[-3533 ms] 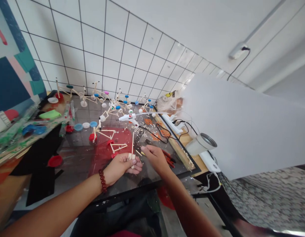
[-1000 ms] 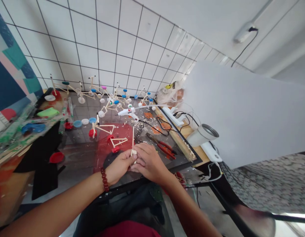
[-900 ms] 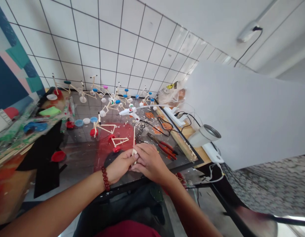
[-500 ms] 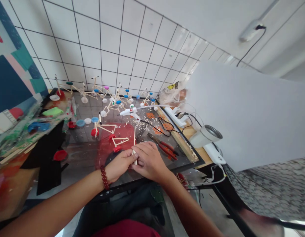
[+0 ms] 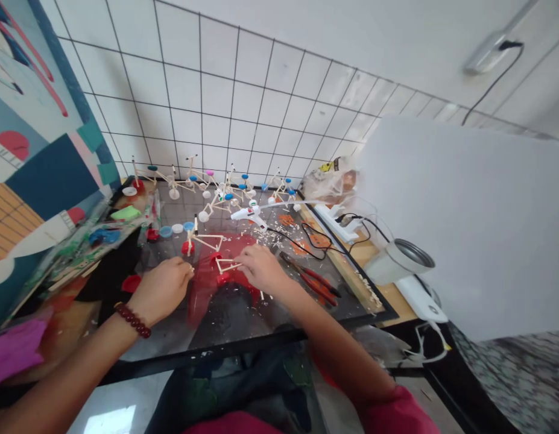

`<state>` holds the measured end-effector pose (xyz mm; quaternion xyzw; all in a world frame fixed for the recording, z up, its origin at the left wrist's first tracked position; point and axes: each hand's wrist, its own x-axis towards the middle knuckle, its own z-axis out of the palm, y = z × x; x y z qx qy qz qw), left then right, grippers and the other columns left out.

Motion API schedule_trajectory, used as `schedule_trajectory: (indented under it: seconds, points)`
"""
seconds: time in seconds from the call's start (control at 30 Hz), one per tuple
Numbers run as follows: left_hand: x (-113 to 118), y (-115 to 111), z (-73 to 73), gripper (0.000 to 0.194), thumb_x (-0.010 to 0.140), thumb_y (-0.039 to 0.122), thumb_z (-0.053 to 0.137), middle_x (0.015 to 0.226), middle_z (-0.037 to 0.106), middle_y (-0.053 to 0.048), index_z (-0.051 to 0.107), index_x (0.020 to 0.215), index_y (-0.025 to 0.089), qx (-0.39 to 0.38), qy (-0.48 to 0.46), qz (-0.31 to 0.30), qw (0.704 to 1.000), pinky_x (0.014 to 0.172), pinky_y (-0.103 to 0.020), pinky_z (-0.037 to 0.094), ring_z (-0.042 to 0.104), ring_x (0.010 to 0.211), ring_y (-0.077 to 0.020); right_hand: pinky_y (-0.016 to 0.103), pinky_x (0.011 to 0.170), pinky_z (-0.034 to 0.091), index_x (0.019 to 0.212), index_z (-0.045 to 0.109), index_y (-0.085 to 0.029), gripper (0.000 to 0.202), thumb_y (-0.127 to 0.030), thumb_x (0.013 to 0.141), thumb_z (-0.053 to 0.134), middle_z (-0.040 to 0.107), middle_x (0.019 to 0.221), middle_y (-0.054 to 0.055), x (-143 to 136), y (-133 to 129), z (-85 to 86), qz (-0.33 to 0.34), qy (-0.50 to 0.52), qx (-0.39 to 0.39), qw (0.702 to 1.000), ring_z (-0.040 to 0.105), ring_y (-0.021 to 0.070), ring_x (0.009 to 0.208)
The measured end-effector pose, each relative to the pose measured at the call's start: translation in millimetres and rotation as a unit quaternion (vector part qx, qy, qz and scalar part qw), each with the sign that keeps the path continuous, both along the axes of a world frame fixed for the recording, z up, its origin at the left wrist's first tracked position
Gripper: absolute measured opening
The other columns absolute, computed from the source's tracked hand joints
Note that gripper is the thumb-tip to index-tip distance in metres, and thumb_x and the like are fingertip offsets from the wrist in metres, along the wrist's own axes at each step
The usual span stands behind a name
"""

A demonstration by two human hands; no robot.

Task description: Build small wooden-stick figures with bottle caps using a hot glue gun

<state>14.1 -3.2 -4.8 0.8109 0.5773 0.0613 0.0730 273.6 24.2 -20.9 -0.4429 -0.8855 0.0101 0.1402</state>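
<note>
My right hand [image 5: 263, 271] reaches over the red sheet [image 5: 202, 289], fingers pinched at the narrow end of a small triangular stick frame [image 5: 225, 266] with red bottle caps as wheels. Parts of loose pale sticks [image 5: 262, 295] show beside and below that hand. My left hand [image 5: 164, 289], with a bead bracelet at the wrist, is closed just left of the sheet. A tiny pale bit shows at its fingertips, too small to name. Just beyond it stands another stick frame [image 5: 209, 241] with a red cap and a dark-tipped upright.
A white glue gun [image 5: 249, 216] lies behind, its cord running right. Red-handled pliers [image 5: 310, 277] rest right of my right hand. Several stick-and-cap models [image 5: 229, 193] line the back edge. A grey-white can [image 5: 399, 262] and power strip [image 5: 337, 223] stand at right.
My hands have come apart. The left moved left, away from the sticks; the right let go of the sticks and moved forward onto the red-capped frame. The view has shifted slightly.
</note>
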Motion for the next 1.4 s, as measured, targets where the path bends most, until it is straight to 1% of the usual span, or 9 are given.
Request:
schedule_trajectory:
  seconds: [0.17, 0.3, 0.5, 0.6, 0.7, 0.83, 0.97, 1.2, 1.4]
  points:
    - [12.9, -4.7, -7.5, 0.025, 0.093, 0.024, 0.047, 0.098, 0.067, -0.016, 0.07, 0.097, 0.015, 0.062, 0.008, 0.021, 0.998, 0.077, -0.041, 0.049, 0.063, 0.093, -0.0318, 0.032, 0.075, 0.034, 0.092, 0.075, -0.021, 0.012, -0.019, 0.092, 0.063, 0.065, 0.091, 0.006, -9.3, 11.0, -6.5, 0.027, -0.046, 0.026, 0.998, 0.053, 0.0197, 0.086]
    - [23.3, -10.1, -9.4, 0.03, 0.091, 0.028, 0.053, 0.116, 0.065, -0.016, 0.066, 0.116, 0.018, 0.118, -0.206, -0.006, 0.971, 0.095, -0.046, 0.048, 0.06, 0.11, -0.0328, 0.034, 0.074, 0.032, 0.095, 0.073, -0.022, 0.019, -0.013, 0.093, 0.057, 0.065, 0.091, 0.006, 0.0, 7.4, -5.8, 0.065, -0.03, 0.119, 0.99, 0.051, 0.0192, 0.084]
    - [43.9, -5.7, -8.2, 0.046, 0.076, 0.035, 0.075, 0.118, 0.069, -0.01, 0.064, 0.117, 0.018, -0.15, -0.565, 0.027, 0.811, 0.092, -0.04, 0.053, 0.067, 0.105, -0.0267, 0.037, 0.081, 0.033, 0.108, 0.07, -0.025, 0.024, -0.019, 0.1, 0.047, 0.07, 0.105, 0.006, 14.6, -3.3, 5.3, 0.123, -0.029, 0.194, 0.973, 0.054, 0.0195, 0.089]
    - [49.6, -4.5, -10.3, 0.048, 0.067, 0.033, 0.082, 0.103, 0.073, -0.007, 0.067, 0.109, 0.016, -0.233, -0.626, 0.059, 0.742, 0.084, -0.036, 0.056, 0.07, 0.089, -0.022, 0.037, 0.086, 0.035, 0.113, 0.068, -0.028, 0.026, -0.018, 0.1, 0.048, 0.07, 0.11, 0.005, 15.5, -6.2, 6.7, 0.137, -0.016, 0.195, 0.971, 0.056, 0.019, 0.092]
    - [50.6, -5.5, -15.5, 0.049, 0.063, 0.03, 0.085, 0.093, 0.073, -0.003, 0.066, 0.106, 0.016, -0.241, -0.669, 0.105, 0.696, 0.079, -0.034, 0.056, 0.07, 0.078, -0.0177, 0.039, 0.09, 0.04, 0.123, 0.064, -0.027, 0.032, -0.016, 0.096, 0.05, 0.067, 0.117, 0.008, 11.3, -9.3, 2.4, 0.043, 0.101, 0.16, 0.981, 0.059, 0.021, 0.099]
    - [49.0, -6.2, -20.8, 0.05, 0.061, 0.026, 0.087, 0.086, 0.072, -0.001, 0.066, 0.105, 0.016, -0.205, -0.681, 0.125, 0.692, 0.076, -0.031, 0.055, 0.069, 0.078, -0.0169, 0.036, 0.082, 0.051, 0.123, 0.064, -0.021, 0.036, -0.028, 0.088, 0.063, 0.068, 0.108, 0.009, 0.6, -13.9, -6.9, -0.103, 0.344, -0.03, 0.933, 0.063, 0.0206, 0.087]
    - [49.0, -6.1, -22.1, 0.049, 0.059, 0.024, 0.088, 0.09, 0.073, -0.001, 0.067, 0.103, 0.016, -0.183, -0.681, 0.119, 0.699, 0.076, -0.029, 0.055, 0.068, 0.08, -0.0158, 0.03, 0.075, 0.052, 0.103, 0.071, -0.018, 0.032, -0.036, 0.077, 0.076, 0.07, 0.093, 0.005, -10.9, -18.2, -10.3, -0.075, 0.412, -0.225, 0.879, 0.065, 0.0176, 0.081]
    - [52.4, -7.1, -23.3, 0.057, 0.056, 0.02, 0.088, 0.105, 0.073, -0.006, 0.068, 0.109, 0.016, -0.193, -0.707, 0.08, 0.676, 0.089, -0.038, 0.054, 0.069, 0.092, -0.0204, 0.034, 0.083, 0.051, 0.078, 0.072, -0.018, 0.008, -0.026, 0.077, 0.071, 0.073, 0.092, 0.005, -25.1, -19.2, -8.4, -0.055, 0.422, -0.224, 0.877, 0.067, 0.0195, 0.089]
    - [48.3, -9.0, -22.5, 0.049, 0.059, 0.021, 0.09, 0.09, 0.074, -0.002, 0.07, 0.103, 0.016, -0.193, -0.724, 0.092, 0.656, 0.081, -0.031, 0.057, 0.07, 0.081, -0.0164, 0.03, 0.077, 0.052, 0.103, 0.066, -0.019, 0.033, -0.034, 0.074, 0.071, 0.071, 0.099, 0.005, -13.6, -16.4, -7.6, -0.106, 0.534, -0.267, 0.795, 0.065, 0.0181, 0.085]
